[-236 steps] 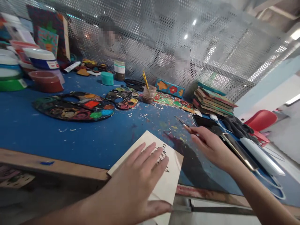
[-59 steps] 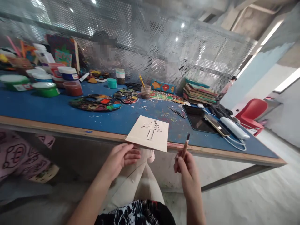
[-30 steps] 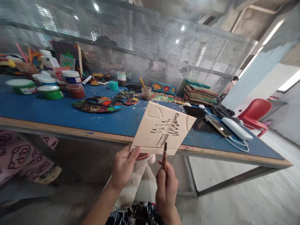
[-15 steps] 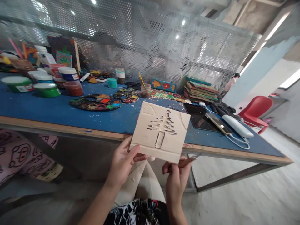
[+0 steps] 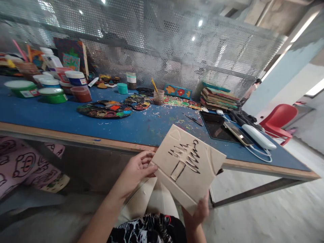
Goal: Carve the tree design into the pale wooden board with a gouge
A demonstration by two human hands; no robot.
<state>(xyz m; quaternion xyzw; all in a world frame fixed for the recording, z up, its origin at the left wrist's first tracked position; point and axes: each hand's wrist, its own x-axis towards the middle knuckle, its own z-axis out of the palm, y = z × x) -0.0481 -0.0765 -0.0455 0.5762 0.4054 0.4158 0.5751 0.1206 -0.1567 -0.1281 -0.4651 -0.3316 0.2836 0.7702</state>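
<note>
A square pale board with a carved tree, its grooves darkened, is held tilted above my lap at the table's front edge. The board's left corner is pinched by my left hand, thumb at the edge and fingers curled. My right hand grips the lower right edge, its fingers mostly hidden behind the board. A small dark tip pokes out past the right edge; what it belongs to is hidden. Beyond the board, a dark pen-like tool lies on the blue table.
Paint palettes and several paint tubs stand to the left. A brush cup is at the back, near stacked boards. On the right lie a tablet, a phone and a white cabled device.
The board has turned clockwise and moved down and right. My right hand has shifted from beneath the bottom edge to the lower right edge. The pen-like tool on the table is now uncovered.
</note>
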